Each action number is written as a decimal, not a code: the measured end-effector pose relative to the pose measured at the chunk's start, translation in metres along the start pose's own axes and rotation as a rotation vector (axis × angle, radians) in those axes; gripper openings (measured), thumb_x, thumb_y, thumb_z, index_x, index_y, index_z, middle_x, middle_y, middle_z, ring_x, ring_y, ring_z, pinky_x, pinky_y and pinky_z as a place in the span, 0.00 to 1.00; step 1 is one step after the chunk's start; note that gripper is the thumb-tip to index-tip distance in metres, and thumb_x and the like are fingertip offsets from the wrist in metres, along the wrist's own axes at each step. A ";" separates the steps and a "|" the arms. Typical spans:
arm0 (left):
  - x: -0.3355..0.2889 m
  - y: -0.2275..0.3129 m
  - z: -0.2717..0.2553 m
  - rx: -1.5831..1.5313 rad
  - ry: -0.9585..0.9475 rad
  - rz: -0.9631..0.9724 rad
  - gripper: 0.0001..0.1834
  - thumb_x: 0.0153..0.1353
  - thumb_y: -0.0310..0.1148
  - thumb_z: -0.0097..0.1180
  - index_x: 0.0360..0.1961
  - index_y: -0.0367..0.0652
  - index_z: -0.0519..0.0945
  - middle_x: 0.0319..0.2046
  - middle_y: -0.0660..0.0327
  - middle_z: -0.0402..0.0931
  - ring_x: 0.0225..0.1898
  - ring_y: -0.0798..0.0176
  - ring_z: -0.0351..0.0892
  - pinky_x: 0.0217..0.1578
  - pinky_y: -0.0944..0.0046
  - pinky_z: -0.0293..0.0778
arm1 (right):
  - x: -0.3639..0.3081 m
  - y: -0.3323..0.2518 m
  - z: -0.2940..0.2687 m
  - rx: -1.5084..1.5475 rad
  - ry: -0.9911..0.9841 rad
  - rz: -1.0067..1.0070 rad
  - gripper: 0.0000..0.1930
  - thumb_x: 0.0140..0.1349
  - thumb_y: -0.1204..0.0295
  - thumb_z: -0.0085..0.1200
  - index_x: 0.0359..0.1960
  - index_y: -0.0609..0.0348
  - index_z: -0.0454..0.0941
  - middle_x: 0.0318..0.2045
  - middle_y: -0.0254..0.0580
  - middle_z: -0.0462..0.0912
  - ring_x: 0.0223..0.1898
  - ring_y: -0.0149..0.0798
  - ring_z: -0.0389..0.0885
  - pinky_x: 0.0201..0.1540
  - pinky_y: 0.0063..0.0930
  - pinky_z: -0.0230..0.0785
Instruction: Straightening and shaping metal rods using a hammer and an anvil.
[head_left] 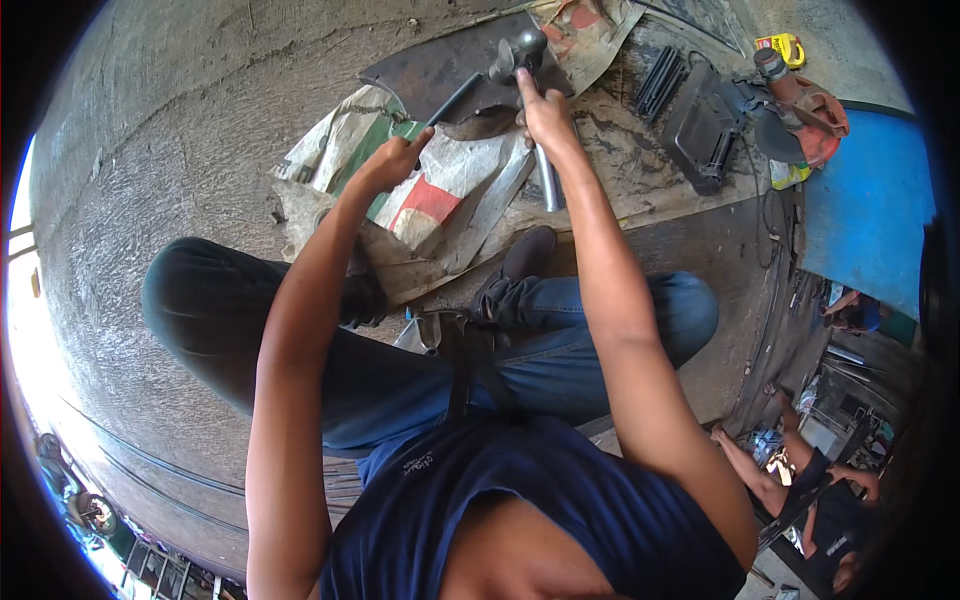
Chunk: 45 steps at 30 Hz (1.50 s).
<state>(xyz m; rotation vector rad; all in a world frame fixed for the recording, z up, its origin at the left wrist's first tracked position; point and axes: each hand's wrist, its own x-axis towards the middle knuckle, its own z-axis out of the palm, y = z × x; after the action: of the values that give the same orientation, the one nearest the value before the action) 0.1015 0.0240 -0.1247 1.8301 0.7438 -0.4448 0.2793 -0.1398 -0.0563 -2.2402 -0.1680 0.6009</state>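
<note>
1. On the rough floor [200, 150], around the wearer's folded legs, we see the work spread out and judge it to be under way: things are laid out and tools are in hand, but we can pick out no finished piece.
2. At the lower right sits a co-worker [838, 520], partly lost at the dark rim; what occupies them we cannot make out.
3. Beyond the legs lies a crumpled sack [455, 170], already down as a ground cover, its folds hiding whatever is beneath.
4. At the sack's far side rests a dark sheet [430, 70], which we take for the workpiece. Its shaping, if that is the aim, seems left to do; whether its uneven near edge is cut or worn we cannot tell.
5. To the right, a grinder [822, 128] lies out of hand, its parts hard to separate from the clutter.
6. Over the sheet is the head of a hammer [547, 172]; fingers cover where it meets the shaft.
7. Both hands are occupied: the right hand [543, 115] grasps the hammer high up, forefinger stretched along it, while the left hand [398, 158] is wrapped around a rod [454, 100].
8. The rod's tip ends near the hammer's head; whether they touch, we cannot say.
</note>
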 end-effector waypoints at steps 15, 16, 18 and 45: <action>-0.011 0.003 0.021 0.420 0.404 0.140 0.37 0.71 0.57 0.35 0.31 0.32 0.82 0.35 0.36 0.80 0.40 0.33 0.80 0.44 0.42 0.75 | -0.023 -0.005 0.009 0.145 0.058 -0.112 0.34 0.67 0.41 0.44 0.22 0.65 0.73 0.14 0.44 0.74 0.14 0.39 0.73 0.17 0.34 0.64; -0.012 0.004 0.021 0.420 0.414 0.139 0.37 0.71 0.57 0.35 0.30 0.32 0.82 0.34 0.37 0.80 0.39 0.33 0.80 0.43 0.42 0.75 | -0.018 -0.001 0.009 -0.005 0.121 -0.242 0.39 0.67 0.39 0.42 0.19 0.71 0.75 0.15 0.56 0.77 0.18 0.50 0.80 0.23 0.44 0.70; -0.011 0.002 0.020 0.422 0.420 0.147 0.37 0.71 0.57 0.35 0.29 0.32 0.82 0.32 0.37 0.80 0.38 0.33 0.81 0.42 0.43 0.76 | -0.018 -0.005 0.012 -0.081 0.105 -0.196 0.41 0.67 0.40 0.40 0.20 0.74 0.77 0.18 0.67 0.77 0.26 0.63 0.81 0.32 0.50 0.71; -0.018 -0.011 0.019 0.383 0.374 0.103 0.31 0.71 0.53 0.40 0.30 0.34 0.82 0.33 0.39 0.81 0.37 0.37 0.82 0.38 0.44 0.77 | -0.017 0.005 0.037 -0.365 0.201 -0.404 0.39 0.68 0.41 0.39 0.24 0.72 0.80 0.24 0.71 0.78 0.35 0.68 0.80 0.40 0.53 0.72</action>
<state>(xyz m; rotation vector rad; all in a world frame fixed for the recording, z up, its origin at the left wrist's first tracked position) 0.0822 0.0042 -0.1282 2.3392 0.8518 -0.1841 0.2462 -0.1232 -0.0747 -2.4978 -0.6528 0.1308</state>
